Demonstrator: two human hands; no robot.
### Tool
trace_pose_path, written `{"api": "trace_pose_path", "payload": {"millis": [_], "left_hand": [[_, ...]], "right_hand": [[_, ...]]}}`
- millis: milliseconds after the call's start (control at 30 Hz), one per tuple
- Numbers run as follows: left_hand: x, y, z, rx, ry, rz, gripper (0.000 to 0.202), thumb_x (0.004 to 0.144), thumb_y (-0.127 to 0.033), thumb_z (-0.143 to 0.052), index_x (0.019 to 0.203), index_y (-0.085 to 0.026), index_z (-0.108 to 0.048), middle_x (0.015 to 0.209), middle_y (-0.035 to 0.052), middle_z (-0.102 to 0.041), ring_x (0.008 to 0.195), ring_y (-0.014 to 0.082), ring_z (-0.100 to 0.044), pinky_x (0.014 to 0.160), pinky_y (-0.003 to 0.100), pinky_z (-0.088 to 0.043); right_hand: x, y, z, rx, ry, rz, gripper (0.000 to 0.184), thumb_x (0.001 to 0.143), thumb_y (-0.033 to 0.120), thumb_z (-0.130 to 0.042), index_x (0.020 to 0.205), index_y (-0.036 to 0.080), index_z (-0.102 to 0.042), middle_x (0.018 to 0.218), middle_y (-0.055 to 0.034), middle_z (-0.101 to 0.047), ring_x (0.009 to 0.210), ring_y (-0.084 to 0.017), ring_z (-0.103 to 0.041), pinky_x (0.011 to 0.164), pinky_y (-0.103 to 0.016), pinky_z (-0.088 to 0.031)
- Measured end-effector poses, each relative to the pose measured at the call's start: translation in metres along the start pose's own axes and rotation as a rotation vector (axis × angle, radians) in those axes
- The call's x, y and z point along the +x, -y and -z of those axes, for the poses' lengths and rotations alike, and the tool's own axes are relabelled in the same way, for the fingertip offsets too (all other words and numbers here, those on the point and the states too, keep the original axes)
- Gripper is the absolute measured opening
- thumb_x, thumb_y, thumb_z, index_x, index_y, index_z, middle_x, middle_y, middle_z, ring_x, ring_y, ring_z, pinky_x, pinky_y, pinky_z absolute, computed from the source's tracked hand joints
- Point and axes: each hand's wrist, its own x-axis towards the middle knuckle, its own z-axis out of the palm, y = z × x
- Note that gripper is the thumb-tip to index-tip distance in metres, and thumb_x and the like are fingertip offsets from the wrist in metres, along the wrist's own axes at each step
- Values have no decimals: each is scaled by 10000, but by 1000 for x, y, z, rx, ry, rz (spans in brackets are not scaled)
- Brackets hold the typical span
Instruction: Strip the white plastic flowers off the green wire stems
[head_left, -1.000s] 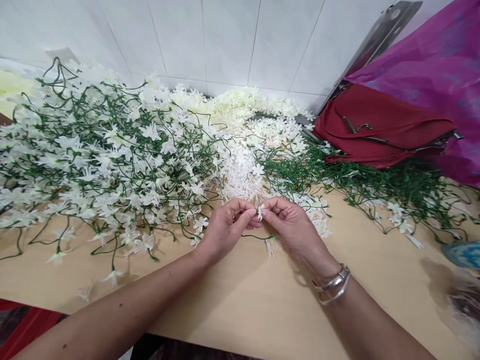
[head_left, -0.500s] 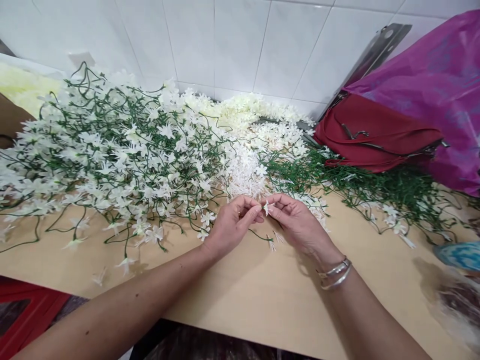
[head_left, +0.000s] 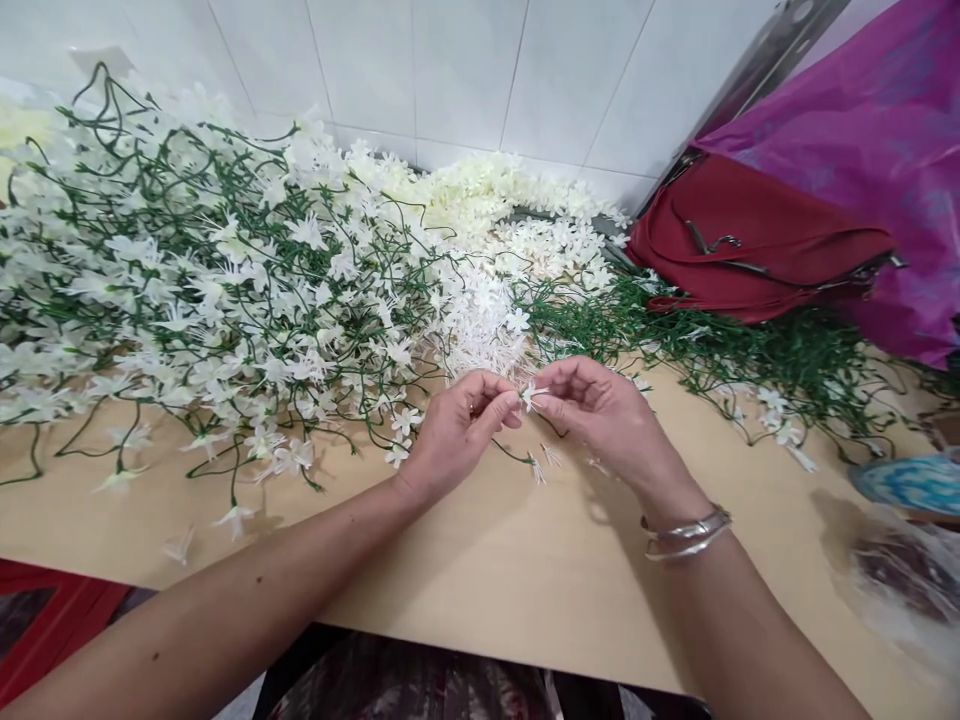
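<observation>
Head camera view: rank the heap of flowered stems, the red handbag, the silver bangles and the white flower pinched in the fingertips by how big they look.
1. heap of flowered stems, largest by far
2. red handbag
3. silver bangles, though nearer the camera
4. white flower, smallest

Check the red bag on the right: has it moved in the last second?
No. The red bag lies against the same metal bracket and purple cloth as before; its slight shift in the frame comes from the camera.
</observation>
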Motion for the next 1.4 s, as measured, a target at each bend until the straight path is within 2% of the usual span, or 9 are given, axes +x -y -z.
{"api": "trace_pose_path", "payload": {"millis": [67, 200, 333, 533, 700, 833, 1033, 1167, 1400], "left_hand": [[-1, -2, 0, 20, -54, -43, 183, 1003, -351, -599, 1049, -178, -635, 869, 29, -727, 787, 133, -726, 716, 221, -547], [-1, -7, 0, 3, -108, -84, 195, 1012, -342, -579, 1118, -180, -605, 927, 35, -719, 755, 124, -724, 698, 221, -547], [-3, -10, -1, 8, -84, -77, 200, 1021, -318, -562, 1177, -196, -542, 906, 13, -713, 712, 114, -731, 676, 217, -546], [-3, -16, 0, -98, 73, -21, 199, 1006, -339, -576, 1130, -188, -539, 872, 11, -711, 682, 120, -734, 655, 222, -557], [4, -17, 6, -262, 42, 59, 235, 987, -379, -597, 1095, -171, -580, 876, 26, -713, 685, 126, -723, 666, 240, -566], [5, -8, 10, 36, 38, 58, 174, 1005, -322, -552, 1105, -183, -588, 881, 36, -709, 742, 153, -733, 700, 264, -571], [2, -5, 15, 673, -43, -277, 197, 953, -128, -553, 1121, -182, -640, 1142, 102, -592, 762, 139, -662, 785, 322, -556], [3, -7, 18, 750, -12, -305, 220, 973, -110, -532, 1150, -179, -642, 1094, 94, -597, 850, 177, -662, 808, 337, -560], [0, -15, 18, 914, 31, -418, 121, 988, -205, -600, 1080, -188, -676, 1281, 145, -578, 1192, 288, -600, 971, 448, -532]], "right_hand": [[-5, 6, 11, -223, 33, 10, 182, 831, 363, -765, 793, 214, -669, 749, -4, -645, 684, -156, -551, 637, -289, -430], [-17, 14, 19, -617, 269, 4, 135, 799, 241, -752, 700, 237, -660, 674, 18, -642, 597, -149, -522, 555, -282, -346], [-21, 19, 18, -834, 287, 46, 179, 791, 104, -669, 682, 239, -627, 695, 33, -654, 608, -143, -524, 583, -290, -321], [-14, 13, 23, -712, 1, -43, 107, 847, 221, -631, 743, 241, -620, 655, 33, -656, 563, -147, -539, 559, -280, -363], [-8, 6, 18, -609, -219, 66, 40, 857, 217, -634, 819, 229, -631, 751, -1, -695, 663, -167, -606, 650, -292, -427], [-8, 1, 13, -535, -163, 95, 37, 906, 228, -609, 879, 234, -633, 786, -4, -675, 712, -178, -608, 681, -302, -434], [-12, 4, 5, -682, 5, 122, 245, 972, 171, -464, 890, 231, -686, 876, -35, -647, 744, -185, -595, 693, -311, -417], [-14, 9, 1, -732, -16, 144, 248, 963, 155, -471, 925, 228, -705, 906, -49, -673, 777, -194, -629, 719, -315, -435], [-13, 5, 2, -655, -149, 39, 131, 918, 233, -577, 1038, 240, -626, 802, -13, -689, 693, -190, -623, 653, -303, -433]]}}
